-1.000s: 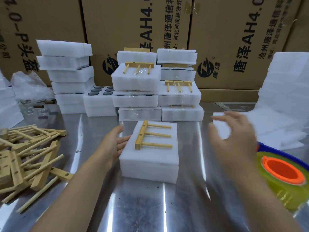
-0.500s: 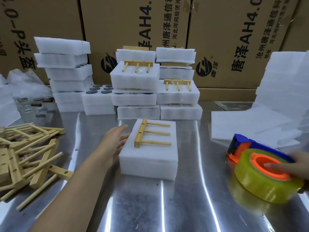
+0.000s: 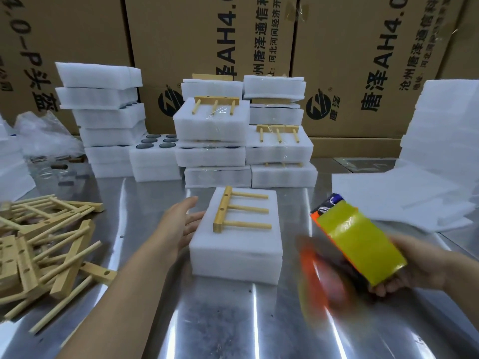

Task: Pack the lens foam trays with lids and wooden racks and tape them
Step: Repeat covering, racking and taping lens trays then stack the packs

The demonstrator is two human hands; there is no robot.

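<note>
Now the tape dispenser (image 3: 360, 244) is turned up on its edge and closer to the foam tray pack (image 3: 236, 255) than a moment ago. That pack sits in the middle of the metal table (image 3: 220, 320), lid on, with the wooden rack (image 3: 241, 212) lying loose on top. My left hand (image 3: 181, 224) is flat and open, fingers touching the pack's left side. My right hand (image 3: 414, 270) grips the dispenser. If I bump the rack, it could slide off. Taped packs (image 3: 211, 125) are stacked behind.
</note>
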